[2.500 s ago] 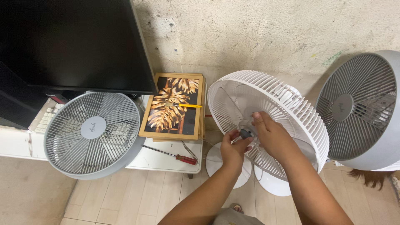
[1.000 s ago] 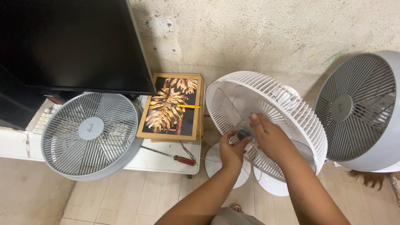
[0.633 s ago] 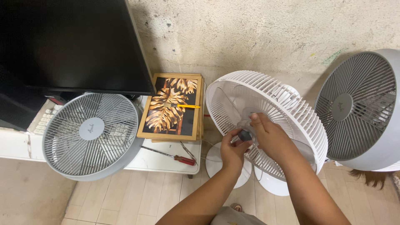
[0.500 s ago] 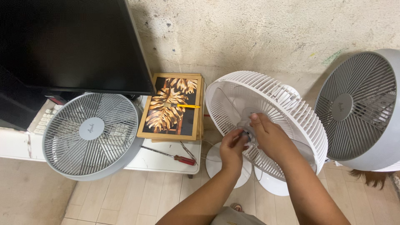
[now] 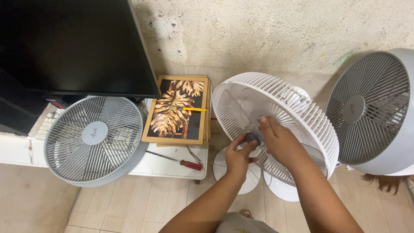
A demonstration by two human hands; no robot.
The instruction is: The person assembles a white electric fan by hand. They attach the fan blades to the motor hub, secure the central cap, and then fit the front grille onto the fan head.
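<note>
Stained concrete wall behind, tile floor below. Left hand (image 5: 238,156) pinches a small grey knob (image 5: 252,138) at the hub of the white fan cage (image 5: 297,113) — fingertips closed on it. Right hand (image 5: 280,140) — fingers loosely curled, resting inside the cage just right of the knob; red-handled screwdriver (image 5: 181,161) lies left of the hands.

White fan cage (image 5: 302,112) rim hems both hands in; open front free, prob. only way out.
</note>
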